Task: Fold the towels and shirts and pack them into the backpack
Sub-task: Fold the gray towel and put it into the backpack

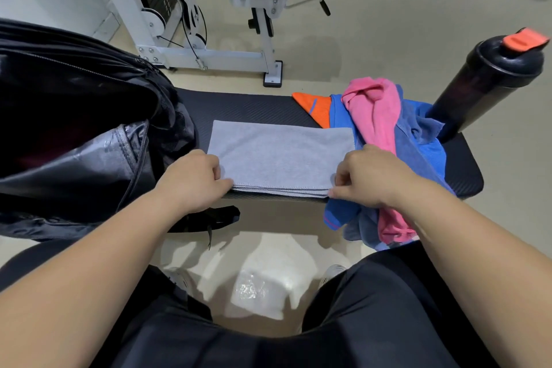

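So, grey towel [280, 155] folded flat at the near edge of the bench [254, 107].
I see the left hand [194, 179] pinching the towel's near-left corner and the right hand [367, 176] pinching its near-right corner; the backpack [74, 128] gapes open at the bench's left end, pink and blue clothes [376, 110] lie heaped at the right end beside a black bottle [490, 81].

No legible text, brand, number or sign anywhere. Short blue stroke on orange shirt [321, 113] at 1 o'clock: just a mark, not readable as lettering. Nothing readable printed on black bottle [484, 84] at 2 o'clock or on backpack [74, 92] at 9 o'clock.
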Available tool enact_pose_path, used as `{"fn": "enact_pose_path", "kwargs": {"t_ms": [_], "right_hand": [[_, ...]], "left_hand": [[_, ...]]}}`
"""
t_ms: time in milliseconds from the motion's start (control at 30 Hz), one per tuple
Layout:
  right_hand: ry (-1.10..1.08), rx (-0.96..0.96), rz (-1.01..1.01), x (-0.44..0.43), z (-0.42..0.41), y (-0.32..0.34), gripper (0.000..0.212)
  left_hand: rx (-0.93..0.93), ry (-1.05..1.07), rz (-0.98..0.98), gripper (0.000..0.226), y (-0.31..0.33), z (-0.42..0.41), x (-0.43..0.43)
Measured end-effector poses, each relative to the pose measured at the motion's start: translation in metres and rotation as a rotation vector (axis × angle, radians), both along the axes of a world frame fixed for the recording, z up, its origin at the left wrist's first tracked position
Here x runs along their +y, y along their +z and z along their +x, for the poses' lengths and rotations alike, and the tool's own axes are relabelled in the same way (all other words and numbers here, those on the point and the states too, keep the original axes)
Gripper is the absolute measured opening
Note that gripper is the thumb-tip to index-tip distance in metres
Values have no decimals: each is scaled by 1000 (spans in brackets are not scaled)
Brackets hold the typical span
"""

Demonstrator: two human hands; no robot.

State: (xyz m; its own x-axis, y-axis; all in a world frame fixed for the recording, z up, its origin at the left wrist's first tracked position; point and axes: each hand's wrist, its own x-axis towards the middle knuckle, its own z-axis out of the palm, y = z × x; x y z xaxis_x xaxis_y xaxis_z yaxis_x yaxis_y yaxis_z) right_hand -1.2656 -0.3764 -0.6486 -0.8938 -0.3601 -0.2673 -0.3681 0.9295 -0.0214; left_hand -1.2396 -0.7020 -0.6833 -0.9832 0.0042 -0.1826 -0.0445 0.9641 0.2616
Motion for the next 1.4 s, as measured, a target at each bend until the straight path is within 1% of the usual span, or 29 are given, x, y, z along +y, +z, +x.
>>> {"fn": "enact_pose_path", "kwargs": {"t_ms": [33, 67, 133, 167, 233, 267, 333, 400, 467, 567, 633, 700, 800, 900, 1033, 1133, 1167, 1233, 1333, 1400], "right_hand": [[-27, -48, -20, -6, -6, 8, 37], [-39, -50, -53, -13, -12, 12, 38], [-35, 41, -109, -32, -26, 8, 35], [-44, 92, -149, -42, -31, 2, 35], [-64, 135, -163, -59, -37, -14, 41], [-60, 129, -103, -66, -39, -25, 47], [-62, 60, 2, -76, -36, -46, 60], [-124, -15, -29, -78, -29, -65, 67], [-151, 20, -79, -77, -22, -76, 73], [-149, 68, -79, -75, -19, -79, 85], [-150, 60, -86, -75, -21, -79, 92], [-148, 53, -91, -74, -21, -79, 97], [-144, 50, -105, -73, -22, -79, 101], [-141, 43, -111, -72, -22, -78, 103], [-116, 14, -130, -67, -23, -73, 103], [-84, -67, -127, -59, -25, -64, 102], [-82, -99, -129, -57, -26, -60, 100], [-104, -120, -144, -59, -30, -51, 93], [-118, -37, -160, -76, -34, -47, 82], [-91, -27, -138, -89, -33, -54, 79]], "left_hand": [[1, 18, 12, 27, 1, -2, 2], [22, 30, 12, 25, 3, -5, 5], [93, 59, 6, 15, 3, -12, 11], [102, 70, 0, 15, 2, -16, 15], [52, 80, -30, 33, 0, -23, 21], [18, 92, -50, 43, 0, -26, 24], [-26, 116, -82, 56, -1, -31, 27], [-54, 128, -77, 65, -2, -35, 29], [-82, 140, -55, 72, -2, -37, 29], [-107, 182, -5, 76, -2, -42, 27], [-125, 211, 40, 76, -1, -47, 26], [-147, 236, 94, 71, 3, -51, 26], [-134, 279, 207, 55, 7, -54, 26], [-102, 346, 414, 43, 8, -53, 25], [-61, 482, 686, 51, 7, -43, 21], [-69, 596, 968, 56, 4, -31, 21], [-87, 619, 1032, 57, 3, -27, 21], [-127, 648, 1111, 55, 0, -21, 22], [-135, 694, 1207, 48, 1, -18, 23], [-154, 686, 1226, 47, 2, -18, 22]]}}
